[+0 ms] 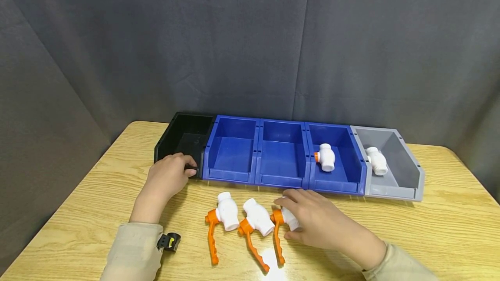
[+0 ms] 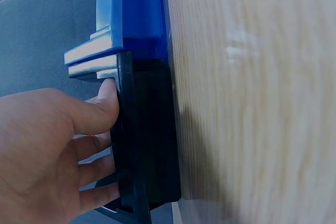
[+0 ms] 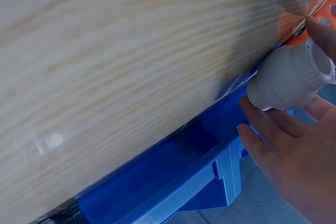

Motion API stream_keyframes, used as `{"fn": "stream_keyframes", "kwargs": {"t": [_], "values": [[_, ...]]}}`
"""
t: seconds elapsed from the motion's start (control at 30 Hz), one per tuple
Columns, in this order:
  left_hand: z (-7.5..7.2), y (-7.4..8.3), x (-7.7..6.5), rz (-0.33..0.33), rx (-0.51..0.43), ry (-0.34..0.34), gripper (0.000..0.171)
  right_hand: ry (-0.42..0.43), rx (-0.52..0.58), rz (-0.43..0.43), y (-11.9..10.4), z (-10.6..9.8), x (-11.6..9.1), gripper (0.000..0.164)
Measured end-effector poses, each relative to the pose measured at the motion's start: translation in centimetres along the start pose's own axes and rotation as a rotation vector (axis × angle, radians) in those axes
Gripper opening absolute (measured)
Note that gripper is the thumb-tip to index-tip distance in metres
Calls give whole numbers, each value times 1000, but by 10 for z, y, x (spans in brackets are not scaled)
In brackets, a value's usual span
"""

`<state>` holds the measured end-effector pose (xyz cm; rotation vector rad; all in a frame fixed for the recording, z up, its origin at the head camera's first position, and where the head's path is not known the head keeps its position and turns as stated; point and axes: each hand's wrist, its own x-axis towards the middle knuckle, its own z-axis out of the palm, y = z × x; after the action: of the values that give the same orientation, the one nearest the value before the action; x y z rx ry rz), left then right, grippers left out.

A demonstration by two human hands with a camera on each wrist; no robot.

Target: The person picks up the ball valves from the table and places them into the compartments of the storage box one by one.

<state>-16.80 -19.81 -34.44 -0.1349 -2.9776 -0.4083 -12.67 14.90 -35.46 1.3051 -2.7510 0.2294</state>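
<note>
The right hand (image 1: 316,216) pinches the nearest valve (image 3: 286,80) by its white body, thumb at one end and fingertips at the other. This valve lies on the table (image 1: 90,194), the closest of three in a row to the table's right edge, just in front of the bins. Its body is smooth, matte white and barrel-shaped, swollen in the middle, with a ribbed collar and a round hollow mouth at the end facing the right wrist camera. An orange handle (image 1: 278,246) juts from its side, long and slim with a wavy edge, running away from the bins.

Two matching valves, the middle valve (image 1: 258,218) and the left valve (image 1: 228,212), lie beside it, tilted, their orange handles also directed away from the bins.

The left hand (image 1: 168,176) is at the front lip of the black bin (image 1: 191,142), fingers spread and relaxed, the tips touching the rim near the corner that meets the left blue bin (image 1: 232,155).

Along the table's far edge stand the black bin, three blue ones and a grey bin (image 1: 402,168). One white valve sits in the right blue bin (image 1: 347,172), another in the grey bin.
</note>
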Motion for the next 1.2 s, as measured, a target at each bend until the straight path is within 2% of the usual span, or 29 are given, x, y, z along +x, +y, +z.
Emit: {"fn": "stream_keyframes", "kwargs": {"t": [0.5,0.93,1.2], "values": [[0,0,0,-10,-7,-8,15,16,-16,30,1,-3,-3,63],[0,1,0,0,-2,0,15,49,-43,14,1,-4,-8,67],[0,0,0,-1,-2,-1,14,97,-57,18,-1,-12,-9,64]]}}
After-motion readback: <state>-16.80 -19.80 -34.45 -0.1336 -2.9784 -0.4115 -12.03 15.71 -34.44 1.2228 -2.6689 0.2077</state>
